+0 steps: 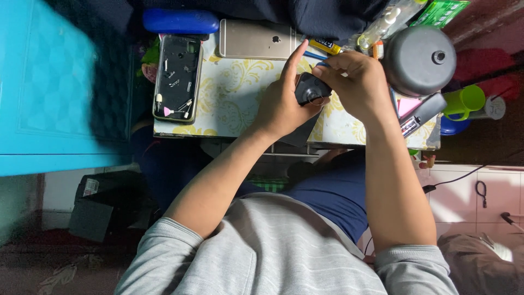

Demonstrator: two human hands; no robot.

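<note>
Your left hand [284, 106] cradles a small black device [312, 89] from below, index finger stretched out, while your right hand [355, 82] has its fingertips pinched on the device's upper edge; both hold it just above the floral-patterned counter [234, 93], right beside the grey domed lid [419, 60]. It looks light, rigid and smooth enough to slip, so take it by the side edges rather than the glossy face. Farther from the lid on the same counter lie a gold phone [256, 39] face down and an opened phone frame [177, 76] with loose small parts.
</note>
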